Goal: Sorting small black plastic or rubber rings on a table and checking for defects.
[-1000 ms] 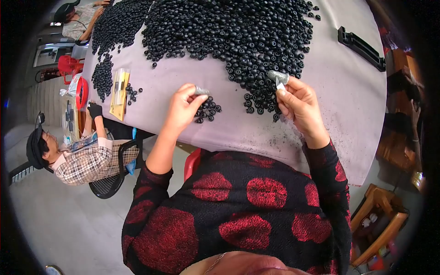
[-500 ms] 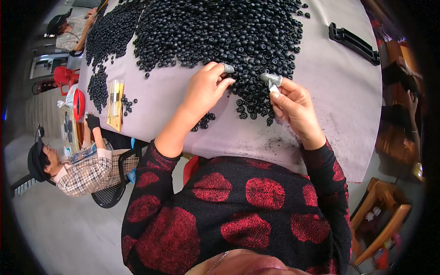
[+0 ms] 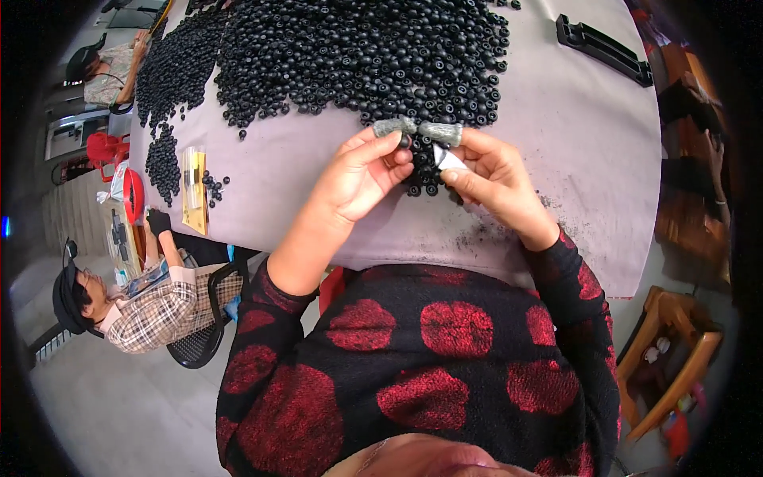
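Dark specks (image 3: 477,232): scattered on the counter (image 3: 294,175), body side of the right fingers.
Right hand (image 3: 499,181): thumb and index finger pinched on a small white-wrapped tool (image 3: 451,160); tip looks blade-like, aimed toward the left fingers.
Left hand (image 3: 354,176): thumb and index finger grasping one black round piece (image 3: 404,141).
Held piece: at the left fingertips, just beside the right index finger, partly hidden.
Handling: looks light, stiff, smooth, maybe slippery; likely not fragile. Best gripped across the outer sides, skin clear of the tool tip.
Loose pieces (image 3: 421,176): between and below both hands' fingers.
Main pile (image 3: 358,63): just beyond both hands' fingers, spreading left.
Yellow card (image 3: 197,216): well left of the left fingers.
Black tray (image 3: 606,54): beyond the right fingers, off to their right.
Co-worker (image 3: 155,314): seated, far left of the left fingers.
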Action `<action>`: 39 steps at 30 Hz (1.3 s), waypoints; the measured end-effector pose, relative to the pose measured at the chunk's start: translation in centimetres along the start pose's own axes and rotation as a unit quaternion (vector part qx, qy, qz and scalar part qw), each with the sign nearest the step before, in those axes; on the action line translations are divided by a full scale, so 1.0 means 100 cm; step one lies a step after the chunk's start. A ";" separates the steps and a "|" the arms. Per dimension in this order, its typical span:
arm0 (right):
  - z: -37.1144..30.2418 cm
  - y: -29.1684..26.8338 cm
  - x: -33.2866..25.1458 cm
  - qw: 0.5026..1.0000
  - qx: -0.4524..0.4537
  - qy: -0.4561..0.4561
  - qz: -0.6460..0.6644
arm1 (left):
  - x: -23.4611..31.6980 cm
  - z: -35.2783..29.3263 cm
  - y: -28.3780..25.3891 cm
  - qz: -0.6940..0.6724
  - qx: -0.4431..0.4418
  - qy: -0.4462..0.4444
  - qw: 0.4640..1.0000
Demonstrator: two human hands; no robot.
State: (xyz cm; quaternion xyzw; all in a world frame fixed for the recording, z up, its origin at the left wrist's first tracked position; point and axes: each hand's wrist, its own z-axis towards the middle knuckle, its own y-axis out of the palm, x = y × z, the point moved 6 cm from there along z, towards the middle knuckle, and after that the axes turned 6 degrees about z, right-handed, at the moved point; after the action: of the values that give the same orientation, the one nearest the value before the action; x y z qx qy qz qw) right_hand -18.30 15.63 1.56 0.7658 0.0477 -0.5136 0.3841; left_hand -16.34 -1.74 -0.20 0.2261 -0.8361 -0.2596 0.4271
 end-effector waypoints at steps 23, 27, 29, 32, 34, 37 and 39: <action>-0.002 0.011 -0.001 0.998 -0.064 0.009 -0.016 | -0.027 -0.001 0.019 -0.051 -0.034 -0.006 0.998; -0.003 0.010 -0.003 0.997 -0.068 0.013 -0.036 | -0.029 -0.002 0.018 -0.053 -0.030 -0.003 0.998; -0.002 0.011 -0.001 0.997 -0.069 -0.003 -0.032 | -0.028 -0.003 0.024 -0.056 -0.036 -0.001 0.998; -0.002 0.012 -0.001 0.997 -0.073 -0.016 -0.025 | -0.031 -0.004 0.023 -0.051 -0.046 -0.006 0.998; -0.001 0.011 -0.001 0.997 -0.075 -0.012 -0.022 | -0.030 -0.005 0.024 -0.052 -0.047 -0.011 0.997; -0.001 0.007 0.003 0.996 -0.080 0.026 0.012 | -0.029 -0.006 0.028 -0.056 -0.060 -0.018 0.997; 0.000 0.007 0.005 0.994 -0.094 0.044 0.044 | -0.028 -0.007 0.029 -0.058 -0.071 -0.019 0.996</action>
State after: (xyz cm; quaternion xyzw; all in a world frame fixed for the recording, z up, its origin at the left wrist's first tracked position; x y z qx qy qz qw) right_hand -17.69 14.95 1.55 0.7493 0.0792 -0.4555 0.4742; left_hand -14.72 2.01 0.29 0.2389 -0.8091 -0.3468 0.4100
